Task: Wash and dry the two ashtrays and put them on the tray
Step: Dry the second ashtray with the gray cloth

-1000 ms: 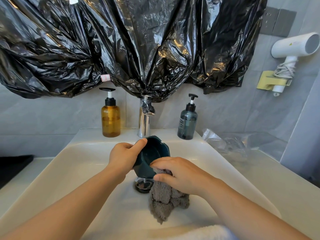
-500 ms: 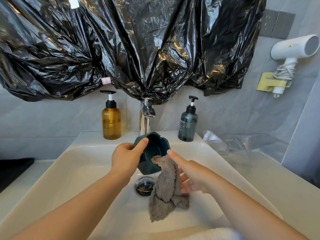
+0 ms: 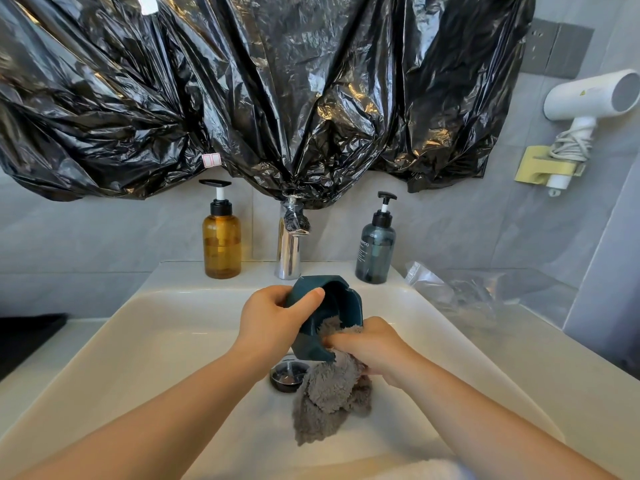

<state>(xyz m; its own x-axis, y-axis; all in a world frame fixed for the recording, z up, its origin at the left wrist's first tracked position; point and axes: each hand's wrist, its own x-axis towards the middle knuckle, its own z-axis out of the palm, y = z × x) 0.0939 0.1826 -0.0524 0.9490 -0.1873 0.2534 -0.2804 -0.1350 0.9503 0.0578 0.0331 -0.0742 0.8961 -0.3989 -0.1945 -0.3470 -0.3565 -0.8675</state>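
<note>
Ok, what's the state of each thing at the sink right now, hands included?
ashtray: held tilted above the sink; only one in view.
left hand: grips the ashtray's rim.
right hand: holds the cloth, pushing it into the ashtray.
cloth: part inside the ashtray, rest hanging down.
tap: no water running.
amber bottle: upright.
grey bottle: upright.
drain: cannot tell if plugged.
</note>
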